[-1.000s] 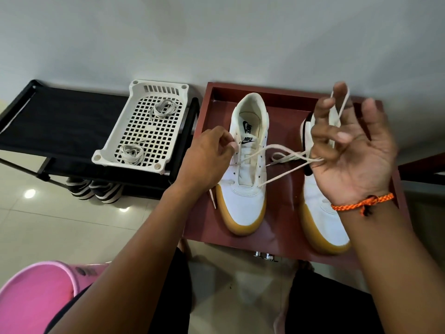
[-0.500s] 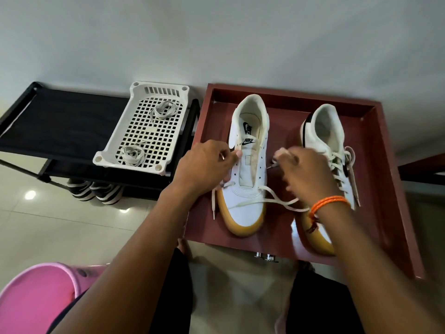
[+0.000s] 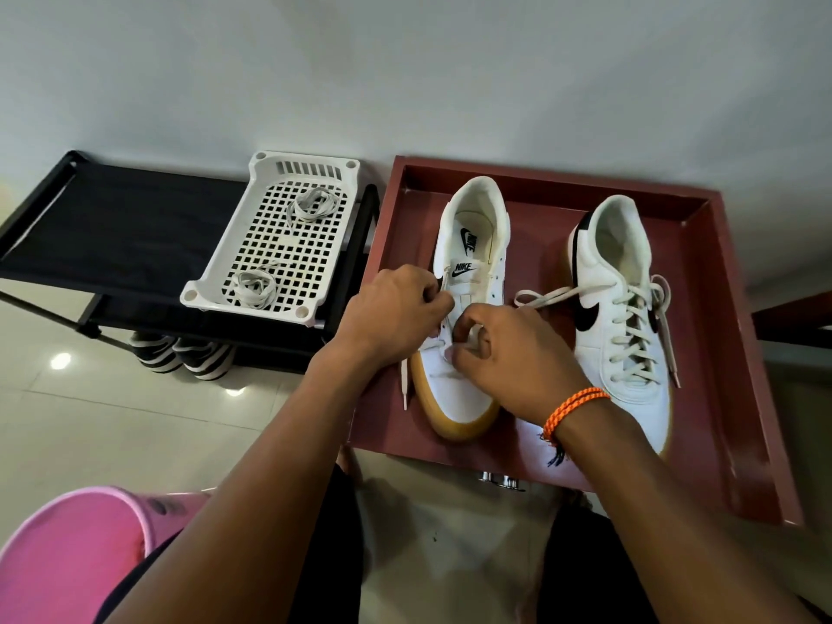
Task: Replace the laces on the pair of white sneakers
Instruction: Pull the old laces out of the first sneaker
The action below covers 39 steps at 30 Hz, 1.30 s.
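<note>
Hands (image 3: 454, 328) hide left sneaker's (image 3: 470, 268) eyelets.

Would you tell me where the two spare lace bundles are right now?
Both lace bundles lie in the white basket on the black rack, left of the red tray.

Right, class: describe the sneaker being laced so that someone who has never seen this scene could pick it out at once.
Find the red tray against the wall, holding two white sneakers. The one being laced is the left sneaker, nearer the white basket, with both hands on its eyelets. Unlike the right sneaker, which is laced all the way up, its upper eyelets are bare.
</note>
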### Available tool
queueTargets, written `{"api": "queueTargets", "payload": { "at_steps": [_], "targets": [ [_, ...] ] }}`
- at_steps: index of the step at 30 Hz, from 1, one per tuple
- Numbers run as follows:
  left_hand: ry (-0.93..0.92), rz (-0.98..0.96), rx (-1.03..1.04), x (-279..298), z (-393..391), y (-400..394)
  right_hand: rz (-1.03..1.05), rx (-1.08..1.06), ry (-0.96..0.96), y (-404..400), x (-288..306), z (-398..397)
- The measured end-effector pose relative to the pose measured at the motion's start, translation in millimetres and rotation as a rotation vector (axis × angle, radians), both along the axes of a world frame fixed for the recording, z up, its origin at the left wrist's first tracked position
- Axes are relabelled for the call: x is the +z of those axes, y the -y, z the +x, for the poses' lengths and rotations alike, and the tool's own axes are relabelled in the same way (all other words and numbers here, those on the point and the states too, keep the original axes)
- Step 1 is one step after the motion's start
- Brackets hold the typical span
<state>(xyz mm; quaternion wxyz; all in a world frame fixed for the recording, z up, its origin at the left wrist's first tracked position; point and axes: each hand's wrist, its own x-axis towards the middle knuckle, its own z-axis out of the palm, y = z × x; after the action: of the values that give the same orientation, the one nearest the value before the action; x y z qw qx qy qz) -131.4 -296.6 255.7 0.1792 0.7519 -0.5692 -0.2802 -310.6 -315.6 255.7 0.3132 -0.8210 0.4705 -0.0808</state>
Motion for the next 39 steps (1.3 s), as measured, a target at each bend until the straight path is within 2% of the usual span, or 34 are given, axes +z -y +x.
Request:
{"api": "queueTargets", "payload": {
  "at_steps": [6,13,16,18,20,25,27,29,34,39],
  "targets": [
    [0.041,-0.011,-0.007,-1,-4,-2,0.085,-0.003,-0.028,6,-2,-3],
    [0.086,0.017,-0.039,1,-5,-2,0.559,0.010,0.273,9,8,-11],
    [0.121,0.006,-0.045,1,-4,-2,0.696,0.050,0.379,12,14,-16],
    [0.124,-0.003,-0.050,1,-4,-2,0.762,0.003,0.408,15,14,-18],
    [0.113,-0.012,-0.053,1,-4,-2,0.698,-0.072,0.388,15,10,-16],
    [-0.009,-0.024,-0.055,-1,1,0,0.000,-0.297,0.258,16,-2,-17],
    [-0.045,-0.034,-0.054,-1,2,1,-0.198,-0.227,0.245,15,3,-15],
    [-0.071,-0.030,-0.049,-2,2,1,-0.229,-0.106,0.259,9,10,-9],
    [-0.088,-0.016,-0.039,-4,3,2,-0.224,0.021,-0.102,-10,14,6],
    [-0.059,-0.030,-0.039,-5,2,1,-0.187,0.036,-0.105,-4,9,5]
  ]
}}
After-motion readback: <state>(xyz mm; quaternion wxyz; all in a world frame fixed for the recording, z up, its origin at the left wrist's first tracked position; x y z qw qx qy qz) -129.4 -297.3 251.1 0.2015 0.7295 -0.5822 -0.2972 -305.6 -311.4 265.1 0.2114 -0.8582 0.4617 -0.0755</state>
